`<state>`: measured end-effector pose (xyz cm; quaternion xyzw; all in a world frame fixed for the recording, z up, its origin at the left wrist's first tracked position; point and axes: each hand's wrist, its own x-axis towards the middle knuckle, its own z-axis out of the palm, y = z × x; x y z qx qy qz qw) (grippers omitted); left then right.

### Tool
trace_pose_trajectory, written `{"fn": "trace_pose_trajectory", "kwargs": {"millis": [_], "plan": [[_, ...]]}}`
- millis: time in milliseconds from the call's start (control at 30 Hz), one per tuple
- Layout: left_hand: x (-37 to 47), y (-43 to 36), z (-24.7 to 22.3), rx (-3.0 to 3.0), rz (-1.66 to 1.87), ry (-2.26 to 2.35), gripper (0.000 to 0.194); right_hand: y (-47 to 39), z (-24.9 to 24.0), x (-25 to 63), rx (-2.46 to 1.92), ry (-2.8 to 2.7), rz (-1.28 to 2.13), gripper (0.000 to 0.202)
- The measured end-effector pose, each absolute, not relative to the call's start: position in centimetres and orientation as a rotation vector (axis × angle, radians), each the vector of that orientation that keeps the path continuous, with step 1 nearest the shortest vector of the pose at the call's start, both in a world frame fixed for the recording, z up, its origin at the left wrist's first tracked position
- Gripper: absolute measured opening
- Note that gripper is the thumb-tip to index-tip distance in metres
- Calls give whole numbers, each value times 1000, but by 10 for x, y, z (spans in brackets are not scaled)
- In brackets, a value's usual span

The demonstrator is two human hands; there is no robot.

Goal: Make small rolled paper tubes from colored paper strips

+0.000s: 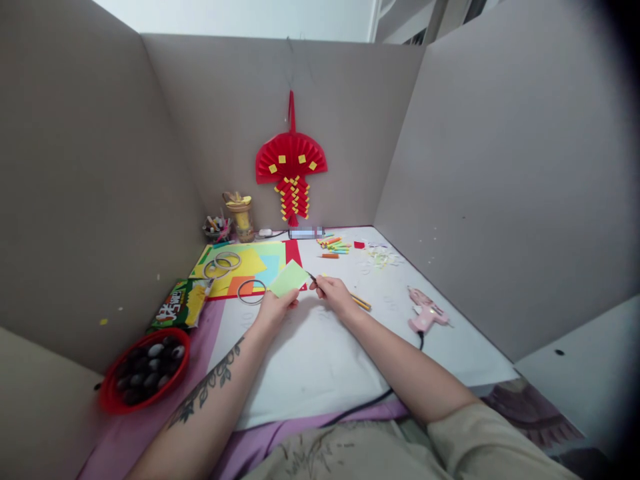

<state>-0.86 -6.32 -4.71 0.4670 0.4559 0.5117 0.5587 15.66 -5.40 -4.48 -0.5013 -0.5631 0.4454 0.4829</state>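
Red bowl (107, 396) holding dark round pieces (150, 367); green packet (179, 305) beyond; red fan ornament (291, 152) hanging.

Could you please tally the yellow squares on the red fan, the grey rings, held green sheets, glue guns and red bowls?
Yellow squares: 4
Grey rings: 3
Held green sheet: 1
Glue gun: 1
Red bowl: 1
Total: 10

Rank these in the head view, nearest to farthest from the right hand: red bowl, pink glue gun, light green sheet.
1. Light green sheet: just left of the right hand.
2. Pink glue gun: off to the right.
3. Red bowl: far left, nearer the camera.
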Motion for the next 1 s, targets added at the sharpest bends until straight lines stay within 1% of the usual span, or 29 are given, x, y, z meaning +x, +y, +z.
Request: {"fn": "trace_pose_trajectory", "kwargs": {"millis": [200, 400, 467, 600, 700, 767, 800, 833, 933, 1000], "plan": [[-8, -64, -46, 1104, 1208, 1071, 28, -55, -45, 158, -1220, -1376, 1082, 45], [-8, -64, -46, 1074, 1218, 1057, 31, -50, -49, 160, -1277, -1390, 1000, 45], [-8, -64, -47, 1073, 1227, 1060, 31, -44, -51, 168, -1375, -1442, 868, 42], [-9, -64, -48, 1099, 1211, 1116, 31, -30, -52, 199, -1775, -1663, 383, 29], [-9, -63, -48, 1145, 1166, 1187, 30, -26, -52, 215, -2055, -1706, 206, 24], [-9, -63, -48, 1171, 1147, 1238, 30, -28, -50, 213, -2004, -1661, 153, 22], [-9, -63, -48, 1182, 1144, 1261, 29, -30, -49, 207, -1892, -1637, 200, 22], [-9, -64, -48, 1195, 1141, 1280, 29, -34, -48, 199, -1738, -1619, 321, 23], [-9, -66, -50, 1262, 1120, 1303, 25, -47, -49, 168, -1251, -1559, 920, 28], [-8, -66, -51, 1312, 1104, 1279, 23, -53, -51, 150, -1089, -1468, 1187, 30]]}}
